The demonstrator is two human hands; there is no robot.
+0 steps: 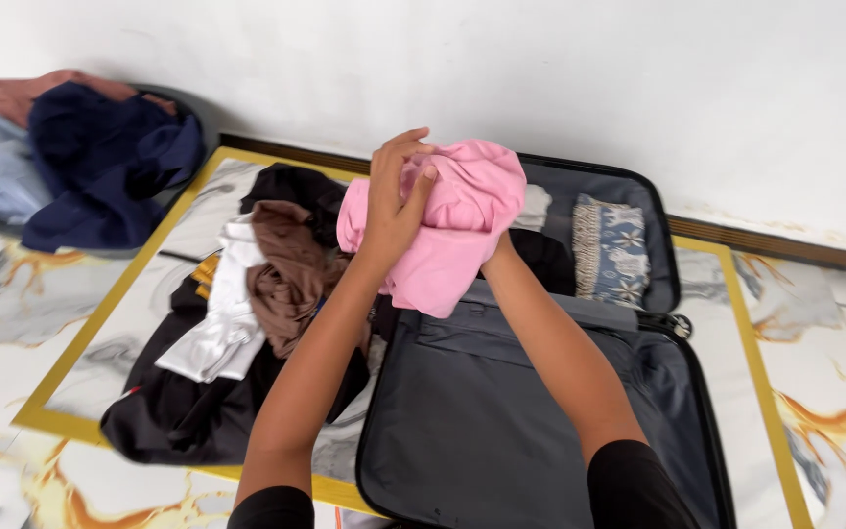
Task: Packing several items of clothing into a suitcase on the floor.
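Both hands hold a bunched pink garment (462,220) up over an open black suitcase (501,421). My left hand (394,191) grips its left side with fingers curled over the top. My right hand is hidden under and behind the pink cloth; only its forearm (550,343) shows. The near half of the suitcase has a dark grey lining and lies flat on the floor. The far half holds a blue patterned cloth (611,247), something white (535,208) and dark clothes.
Left of the suitcase lies a pile of clothes: black (188,411), white (222,313) and brown (291,269) pieces. A round basin (164,103) at the far left holds navy, light blue and reddish clothes. Marble-patterned floor with gold strips; white wall behind.
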